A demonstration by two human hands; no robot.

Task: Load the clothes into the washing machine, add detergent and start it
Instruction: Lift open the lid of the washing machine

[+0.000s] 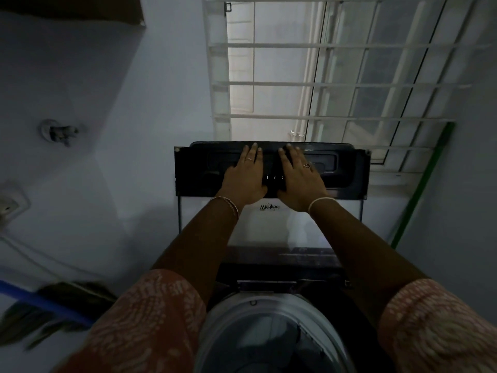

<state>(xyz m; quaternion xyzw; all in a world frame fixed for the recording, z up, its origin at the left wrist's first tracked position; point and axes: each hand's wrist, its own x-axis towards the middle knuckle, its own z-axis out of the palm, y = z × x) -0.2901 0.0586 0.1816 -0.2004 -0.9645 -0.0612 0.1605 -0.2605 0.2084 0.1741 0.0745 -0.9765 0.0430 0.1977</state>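
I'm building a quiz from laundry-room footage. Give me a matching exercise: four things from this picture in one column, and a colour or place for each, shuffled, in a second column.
Things:
1. lid
2. grille
3. pole
4. pipe

Descriptions:
a. blue, lower left
b. raised, under the left hand and right hand
c. white, upper right
d. green, leaning at the right

Pairs: 1-b; 2-c; 3-d; 4-a
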